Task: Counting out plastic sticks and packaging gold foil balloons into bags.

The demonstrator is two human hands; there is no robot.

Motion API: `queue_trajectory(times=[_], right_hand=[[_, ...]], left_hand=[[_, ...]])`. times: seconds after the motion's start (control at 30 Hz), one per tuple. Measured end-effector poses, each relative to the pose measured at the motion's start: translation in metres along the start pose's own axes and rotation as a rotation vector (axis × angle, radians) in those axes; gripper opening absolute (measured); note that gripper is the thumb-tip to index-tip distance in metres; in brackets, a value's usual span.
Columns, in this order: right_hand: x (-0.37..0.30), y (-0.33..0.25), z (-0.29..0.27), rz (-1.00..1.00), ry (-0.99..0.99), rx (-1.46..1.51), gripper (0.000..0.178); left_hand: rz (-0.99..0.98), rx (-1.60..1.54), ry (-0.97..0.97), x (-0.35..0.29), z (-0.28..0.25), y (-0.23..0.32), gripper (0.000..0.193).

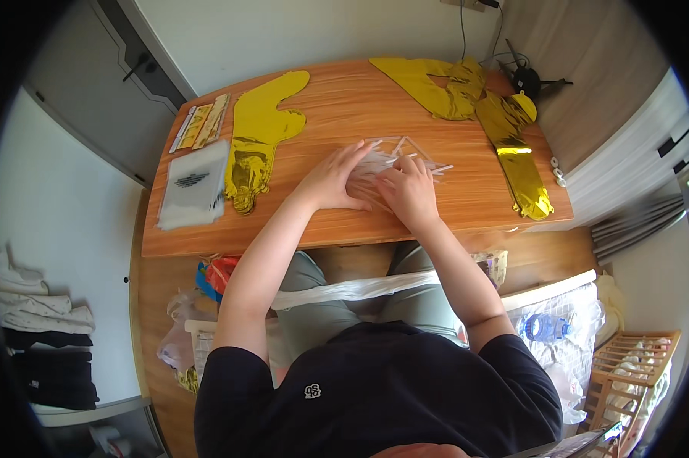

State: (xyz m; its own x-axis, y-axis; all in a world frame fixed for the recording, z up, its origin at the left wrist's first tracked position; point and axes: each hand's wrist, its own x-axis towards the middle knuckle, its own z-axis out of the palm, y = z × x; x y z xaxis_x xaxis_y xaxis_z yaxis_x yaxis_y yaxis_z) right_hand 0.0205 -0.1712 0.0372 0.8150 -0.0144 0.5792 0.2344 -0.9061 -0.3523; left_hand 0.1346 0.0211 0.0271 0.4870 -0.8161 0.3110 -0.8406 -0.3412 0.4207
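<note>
A loose pile of thin white, see-through straws [401, 145] lies on the wooden table in front of me. My left hand [333, 179] rests at the pile's left side, its thumb and fingers spread apart around it. On the right side of the pile, my right hand [411, 191] has its fingers bent and pressed together over the straws. It seems to pinch some of them, though the fingertips are partly hidden. Flat gold foil balloons lie to both sides: one balloon [260, 126] on the left, and others [428, 84] at the far right, with a long gold piece [521, 172] nearer.
At the table's left lie a stack of clear plastic bags [194, 187] and some printed packets [199, 124]. A black device with antennas [525, 80] stands at the back right corner. Small white rolls [558, 174] sit at the right edge. A white strip [356, 288] crosses my lap.
</note>
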Motion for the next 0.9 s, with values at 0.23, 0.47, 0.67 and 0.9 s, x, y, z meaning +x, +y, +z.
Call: queue_trajectory(times=[0.23,0.47,0.67,0.9], right_hand=[[0.022,0.060,-0.006,0.163,0.079,0.042,0.016],[0.050,0.076,0.015,0.364,-0.237,-0.157,0.038],[0.071,0.069,0.024,0.349,-0.342,-0.099,0.038],[0.080,0.065,0.039,0.237,-0.383,0.017,0.028]], left_hand=[[0.010,0.102,-0.013,-0.001,0.001,0.001,0.104],[0.004,0.099,0.013,-0.002,0.005,-0.003,0.103],[-0.047,0.098,0.017,-0.002,0.007,-0.003,0.106],[-0.057,0.132,-0.027,-0.001,0.008,-0.006,0.102]])
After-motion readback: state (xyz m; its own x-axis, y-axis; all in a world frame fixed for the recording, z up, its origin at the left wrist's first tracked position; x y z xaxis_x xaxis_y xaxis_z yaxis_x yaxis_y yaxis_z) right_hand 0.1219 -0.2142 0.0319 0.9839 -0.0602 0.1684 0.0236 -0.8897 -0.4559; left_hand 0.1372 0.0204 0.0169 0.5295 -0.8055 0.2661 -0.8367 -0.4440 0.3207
